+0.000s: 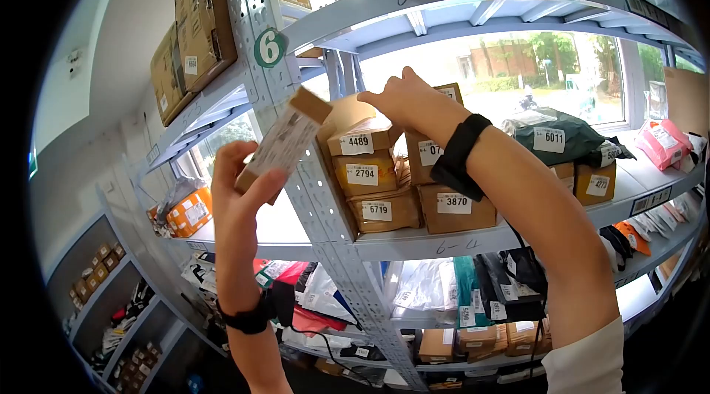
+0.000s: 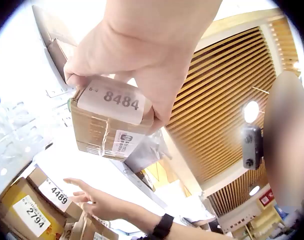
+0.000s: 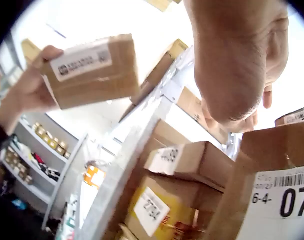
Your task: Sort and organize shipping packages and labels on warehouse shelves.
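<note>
My left hand (image 1: 253, 191) grips a small brown cardboard box (image 1: 285, 144), raised and tilted in front of the shelf post. A white label reading 8484 shows on that box (image 2: 112, 135) in the left wrist view. My right hand (image 1: 407, 102) reaches above the stacked boxes on the shelf, its fingers extended leftward in the left wrist view. Below and left of it is the carton marked 4489 (image 1: 359, 144), on top of cartons 2794 (image 1: 362, 174) and 6719 (image 1: 384, 211). In the right wrist view, its fingertips overlap a brown carton (image 3: 194, 110) further back.
The perforated metal post (image 1: 325, 228) with a green 6 stands left of the stacks. Carton 3870 (image 1: 452, 205) and a dark green bag (image 1: 551, 135) lie to the right on the shelf (image 1: 399, 248). Bagged parcels (image 1: 421, 283) fill the level below. Large cartons (image 1: 203, 32) sit upper left.
</note>
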`<control>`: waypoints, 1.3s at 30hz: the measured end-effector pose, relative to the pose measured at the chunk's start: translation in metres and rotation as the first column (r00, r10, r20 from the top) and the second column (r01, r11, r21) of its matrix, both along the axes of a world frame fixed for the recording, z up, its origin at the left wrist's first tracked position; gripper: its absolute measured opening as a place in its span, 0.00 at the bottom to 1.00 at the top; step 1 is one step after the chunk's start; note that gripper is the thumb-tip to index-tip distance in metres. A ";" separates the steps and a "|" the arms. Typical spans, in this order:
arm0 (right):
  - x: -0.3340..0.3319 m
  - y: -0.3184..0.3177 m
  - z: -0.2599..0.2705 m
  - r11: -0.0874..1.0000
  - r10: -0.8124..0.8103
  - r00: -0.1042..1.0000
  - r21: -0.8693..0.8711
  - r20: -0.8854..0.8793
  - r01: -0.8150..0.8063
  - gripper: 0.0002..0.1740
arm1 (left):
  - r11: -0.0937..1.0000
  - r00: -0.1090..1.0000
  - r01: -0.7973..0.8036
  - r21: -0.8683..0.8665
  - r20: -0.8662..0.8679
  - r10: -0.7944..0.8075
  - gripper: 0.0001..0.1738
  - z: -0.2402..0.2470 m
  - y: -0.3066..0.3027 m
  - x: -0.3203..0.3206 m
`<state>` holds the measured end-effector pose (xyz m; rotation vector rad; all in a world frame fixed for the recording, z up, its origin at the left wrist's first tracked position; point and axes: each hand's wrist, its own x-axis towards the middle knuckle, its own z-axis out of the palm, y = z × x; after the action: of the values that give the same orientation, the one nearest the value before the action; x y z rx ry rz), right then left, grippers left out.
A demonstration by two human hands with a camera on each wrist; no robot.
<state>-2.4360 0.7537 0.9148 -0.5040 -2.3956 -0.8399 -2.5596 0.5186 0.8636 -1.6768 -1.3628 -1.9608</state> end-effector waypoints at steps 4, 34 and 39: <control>0.015 -0.026 -0.003 0.997 -0.045 0.991 -0.059 0.126 0.052 0.25 | 0.998 0.999 -0.019 0.054 -0.034 0.021 0.27 0.010 0.032 0.009; 0.427 -0.070 -0.468 0.476 -0.424 0.866 -0.879 -0.264 -0.035 0.13 | 0.968 0.995 -0.027 0.249 -0.088 0.051 0.12 -0.172 0.040 0.100; 0.637 -0.237 -0.758 -0.154 -0.883 0.440 -0.986 0.163 0.057 0.10 | 0.364 0.951 0.145 -0.920 0.028 -0.309 0.16 -0.415 0.049 0.242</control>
<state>-1.7989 0.5163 0.1566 -2.1086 -1.4928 0.9425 -2.3171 0.5680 0.4488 -2.4867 -2.5443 -1.0334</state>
